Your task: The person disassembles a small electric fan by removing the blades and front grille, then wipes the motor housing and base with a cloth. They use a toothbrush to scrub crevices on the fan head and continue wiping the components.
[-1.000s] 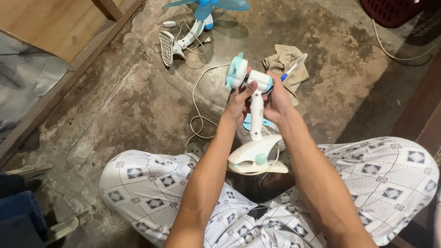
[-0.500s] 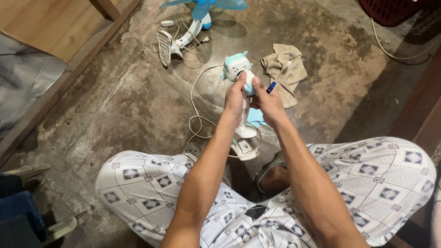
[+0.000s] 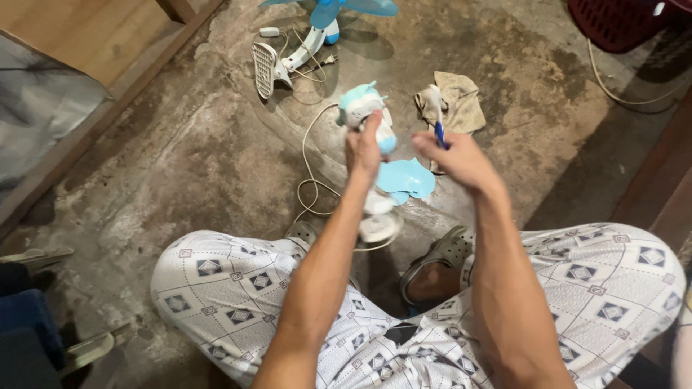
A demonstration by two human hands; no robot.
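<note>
Since half a second ago, the right hand [image 3: 453,157] has drawn away rightward, fingers pinched on a blue-and-white toothbrush [image 3: 437,119], while the left hand [image 3: 364,148] alone grips the small white-and-teal clip fan [image 3: 362,108] above the stained concrete floor [image 3: 180,158] (blades off). A loose pale-blue fan blade [image 3: 406,178], crumpled beige rag [image 3: 455,102] and white cord [image 3: 308,162] lie beneath.

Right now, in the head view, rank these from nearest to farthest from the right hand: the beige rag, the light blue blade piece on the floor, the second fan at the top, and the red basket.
From the right hand:
1. Light blue blade piece, just left of and below it.
2. Beige rag, just beyond it on the floor.
3. Second fan, top, off to the left.
4. Red basket, top right corner; close to the fan in rank.
</note>
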